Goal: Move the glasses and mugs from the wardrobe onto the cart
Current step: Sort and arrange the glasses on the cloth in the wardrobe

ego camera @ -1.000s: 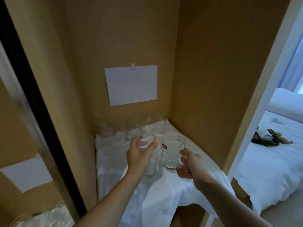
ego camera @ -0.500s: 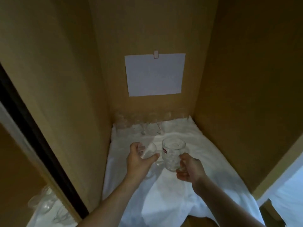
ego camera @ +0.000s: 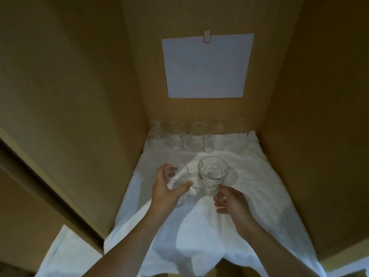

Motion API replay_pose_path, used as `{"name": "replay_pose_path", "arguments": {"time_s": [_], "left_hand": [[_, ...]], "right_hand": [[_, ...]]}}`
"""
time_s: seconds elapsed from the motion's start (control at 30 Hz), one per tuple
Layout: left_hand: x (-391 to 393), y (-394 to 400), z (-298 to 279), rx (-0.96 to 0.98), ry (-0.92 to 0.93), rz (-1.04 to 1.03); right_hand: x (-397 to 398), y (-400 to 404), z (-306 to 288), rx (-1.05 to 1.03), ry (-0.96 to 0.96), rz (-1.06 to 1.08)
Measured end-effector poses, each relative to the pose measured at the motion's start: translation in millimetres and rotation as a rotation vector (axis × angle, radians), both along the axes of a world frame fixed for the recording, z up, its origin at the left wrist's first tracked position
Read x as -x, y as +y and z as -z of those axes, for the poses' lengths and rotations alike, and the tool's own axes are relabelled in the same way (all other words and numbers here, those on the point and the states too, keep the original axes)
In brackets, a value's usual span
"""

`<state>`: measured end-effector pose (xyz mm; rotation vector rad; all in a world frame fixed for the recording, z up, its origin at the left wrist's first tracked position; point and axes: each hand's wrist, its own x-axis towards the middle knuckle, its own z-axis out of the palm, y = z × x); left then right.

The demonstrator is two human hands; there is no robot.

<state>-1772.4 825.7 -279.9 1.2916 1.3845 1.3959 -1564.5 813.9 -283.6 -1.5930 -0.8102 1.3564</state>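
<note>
My left hand (ego camera: 166, 193) curls round a clear glass (ego camera: 177, 177), thumb across its front. My right hand (ego camera: 229, 200) grips the patterned mug (ego camera: 212, 177) low down. Both are above the white cloth (ego camera: 269, 176), inside the wardrobe (ego camera: 79, 96).

Tan wooden walls (ego camera: 69, 96), pinned paper (ego camera: 206, 66), dim light

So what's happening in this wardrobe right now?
A person is taking glassware out of a wooden wardrobe. The left hand grips a plain clear glass, and the right hand holds a patterned glass mug with a small red label. Both sit just above the white cloth lining the shelf. A row of more glasses waits along the back wall, under a sheet of paper clipped there. The cart is not in view.
</note>
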Motion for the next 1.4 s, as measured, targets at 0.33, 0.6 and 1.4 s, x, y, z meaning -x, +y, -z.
{"name": "replay_pose_path", "arguments": {"time_s": [0.33, 0.6, 1.4], "left_hand": [[-9, -14, 2, 0.082, 0.055, -0.047], [2, -14, 7, 0.239, 0.124, -0.052], [5, 91, -110, 0.223, 1.523, 0.207]], "right_hand": [[-34, 52, -2, -0.173, -0.078, -0.361], [-24, 55, 3, -0.220, -0.160, -0.429], [-50, 104, -51, -0.353, -0.256, -0.263]]}}
